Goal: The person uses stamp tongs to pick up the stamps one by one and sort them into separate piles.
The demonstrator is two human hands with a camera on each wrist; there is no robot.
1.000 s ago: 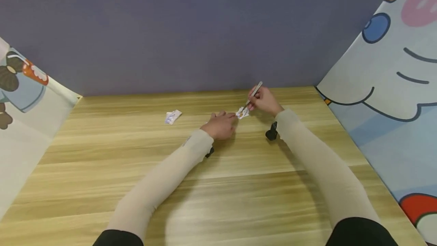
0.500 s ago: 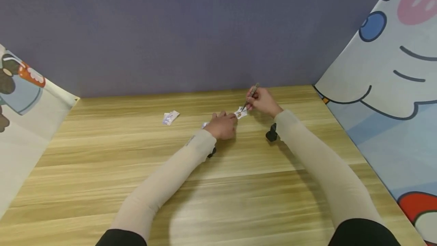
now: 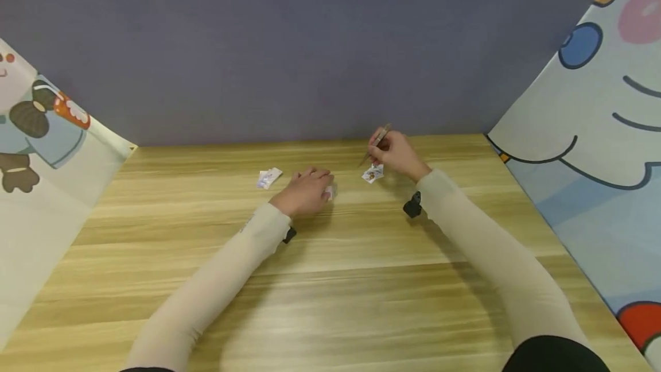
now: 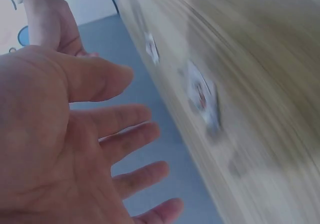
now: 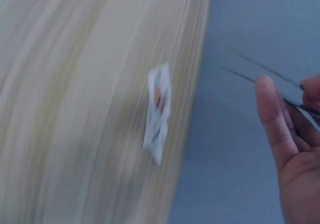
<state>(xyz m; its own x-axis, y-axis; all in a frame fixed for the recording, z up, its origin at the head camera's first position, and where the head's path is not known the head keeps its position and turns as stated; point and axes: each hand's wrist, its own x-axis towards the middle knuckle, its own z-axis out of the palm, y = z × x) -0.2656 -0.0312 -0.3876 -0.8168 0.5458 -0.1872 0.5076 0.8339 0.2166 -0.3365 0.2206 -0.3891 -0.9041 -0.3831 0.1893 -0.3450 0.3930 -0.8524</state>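
Observation:
My right hand [image 3: 400,157] pinches a pair of metal tweezers [image 3: 381,138] near the far edge of the table. In the right wrist view, the two prongs of the tweezers [image 5: 287,100] are spread apart with nothing visible between them. A small white paper piece with an orange-brown print [image 3: 372,174] lies on the table just below that hand. My left hand [image 3: 306,191] hovers palm down further left, its fingers extended and holding nothing in the left wrist view. Beside its thumb is another small printed paper [image 3: 329,192], partly hidden by the hand and blurred in the left wrist view.
Several overlapping white and lilac paper pieces [image 3: 269,178] lie left of my left hand. A grey-blue wall [image 3: 310,62] rises behind the wooden table [image 3: 335,303]. Cartoon-printed panels [image 3: 609,217] bound the sides.
My left hand has drawn away leftward from the printed paper, which it touched earlier, to above the other paper. The tweezers' tips have lifted off the printed paper, still in my right hand.

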